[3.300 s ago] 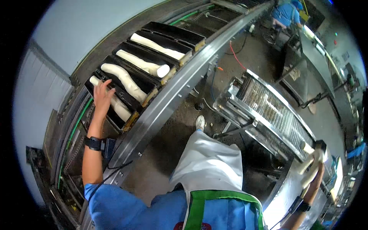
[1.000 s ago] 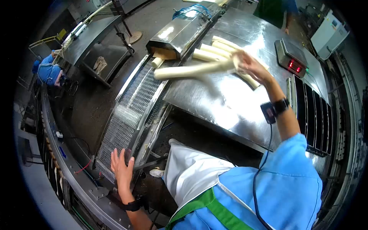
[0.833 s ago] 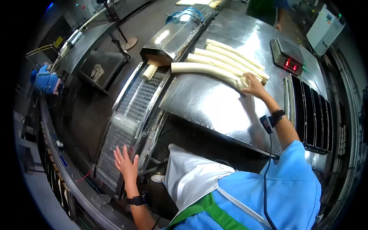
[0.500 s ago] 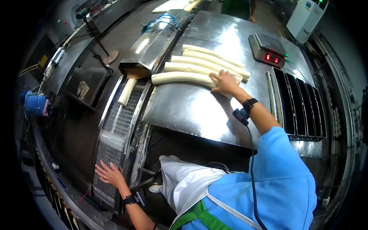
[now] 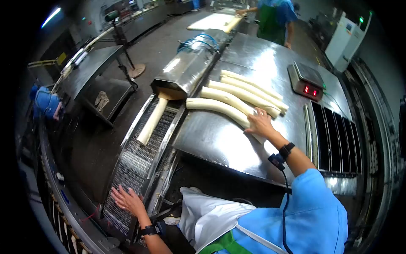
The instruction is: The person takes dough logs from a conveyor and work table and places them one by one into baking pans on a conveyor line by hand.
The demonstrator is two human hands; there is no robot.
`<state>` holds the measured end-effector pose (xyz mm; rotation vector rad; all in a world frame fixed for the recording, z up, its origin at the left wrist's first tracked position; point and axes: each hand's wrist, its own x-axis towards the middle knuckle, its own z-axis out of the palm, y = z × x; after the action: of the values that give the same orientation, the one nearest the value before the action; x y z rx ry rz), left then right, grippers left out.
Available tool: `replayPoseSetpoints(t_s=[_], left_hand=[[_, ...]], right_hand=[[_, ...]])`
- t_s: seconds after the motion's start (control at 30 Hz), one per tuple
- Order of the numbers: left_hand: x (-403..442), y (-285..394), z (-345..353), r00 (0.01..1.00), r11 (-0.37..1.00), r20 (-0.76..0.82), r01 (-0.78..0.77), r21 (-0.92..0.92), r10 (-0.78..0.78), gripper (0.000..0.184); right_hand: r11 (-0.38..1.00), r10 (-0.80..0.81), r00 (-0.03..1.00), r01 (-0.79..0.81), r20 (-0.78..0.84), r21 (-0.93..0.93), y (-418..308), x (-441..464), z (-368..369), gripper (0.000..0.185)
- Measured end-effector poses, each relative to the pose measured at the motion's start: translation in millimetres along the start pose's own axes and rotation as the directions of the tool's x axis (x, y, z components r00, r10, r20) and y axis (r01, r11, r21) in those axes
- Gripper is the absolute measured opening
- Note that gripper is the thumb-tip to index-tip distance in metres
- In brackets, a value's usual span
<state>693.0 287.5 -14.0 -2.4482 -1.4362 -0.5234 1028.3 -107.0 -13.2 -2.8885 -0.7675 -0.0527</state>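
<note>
Several long pale dough rolls (image 5: pixel 220 106) lie side by side on the steel table (image 5: pixel 207 135). My right hand (image 5: pixel 259 123) reaches over the right part of the nearest rolls, its fingers curved down around the front dough roll, whose end bends toward me. My left hand (image 5: pixel 128 200) hovers over the lower part of the wire mesh conveyor (image 5: pixel 133 165), fingers spread and holding nothing. Farther up that conveyor another dough roll (image 5: pixel 153 122) sticks out from under the steel cover (image 5: pixel 190 63); its far end is hidden.
A digital scale (image 5: pixel 306 80) with a red display stands at the table's back right. Black long pans (image 5: pixel 334 137) sit on the right side. A co-worker (image 5: pixel 275 21) stands behind the table. A steel side table (image 5: pixel 91 70) is at left.
The roll on the conveyor has come farther out from the cover toward me. The front roll's right end has swung toward me under my right hand. The camera view has also shifted.
</note>
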Motion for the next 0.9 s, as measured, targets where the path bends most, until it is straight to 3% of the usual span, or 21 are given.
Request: replayPoseSetpoints(t_s=[0.07, 0.13, 0.37, 0.5, 0.6, 0.67, 0.77, 0.83, 0.87, 0.9], left_hand=[[0, 4, -6, 1.000, 1.000, 0.006, 0.028, -0.008, -0.028, 0.039], [-1, 2, -4, 1.000, 0.999, -0.016, 0.007, -0.052, -0.008, 0.039], [0, 4, -9, 1.000, 0.997, 0.028, 0.012, -0.080, -0.010, 0.039], [1, 3, -5, 1.000, 0.996, 0.014, 0.005, -0.085, -0.004, 0.042], [3, 1, 3, 0.999, 0.981, 0.046, 0.024, -0.191, -0.016, 0.044], [11, 6, 1, 0.998, 0.990, 0.031, -0.056, -0.132, 0.061, 0.049], [30, 31, -16, 0.993, 0.966, -0.003, -0.115, -0.231, 0.117, 0.049], [46, 39, -15, 0.964, 0.918, -0.128, -0.262, -0.298, 0.233, 0.042], [59, 43, -13, 0.959, 0.877, -0.112, -0.284, -0.389, 0.261, 0.039], [63, 49, -18, 0.953, 0.893, -0.047, -0.296, -0.340, 0.299, 0.039]], right_hand=[[0.997, -0.067, 0.992, 0.063, -0.105, -0.043, 10, 7, 11, 0.058], [0.985, -0.051, 0.998, 0.044, 0.037, 0.166, 17, 15, 12, 0.060], [0.993, 0.010, 0.996, -0.021, 0.093, 0.118, 17, 21, 13, 0.064], [0.987, -0.038, 0.996, 0.026, 0.077, 0.160, 17, 19, 8, 0.066], [0.984, -0.045, 0.998, 0.039, 0.032, 0.174, 17, 17, 12, 0.061], [0.977, -0.074, 0.997, 0.066, 0.031, 0.205, 10, 14, 5, 0.058], [0.975, -0.083, 0.995, 0.070, 0.056, 0.211, 12, 14, 8, 0.056], [0.982, -0.147, 0.989, 0.150, -0.034, 0.116, 31, 16, 34, 0.058], [0.984, -0.138, 0.990, 0.139, -0.015, 0.114, 40, 18, 44, 0.060], [0.984, -0.140, 0.990, 0.138, 0.002, 0.115, 41, 19, 50, 0.061]])
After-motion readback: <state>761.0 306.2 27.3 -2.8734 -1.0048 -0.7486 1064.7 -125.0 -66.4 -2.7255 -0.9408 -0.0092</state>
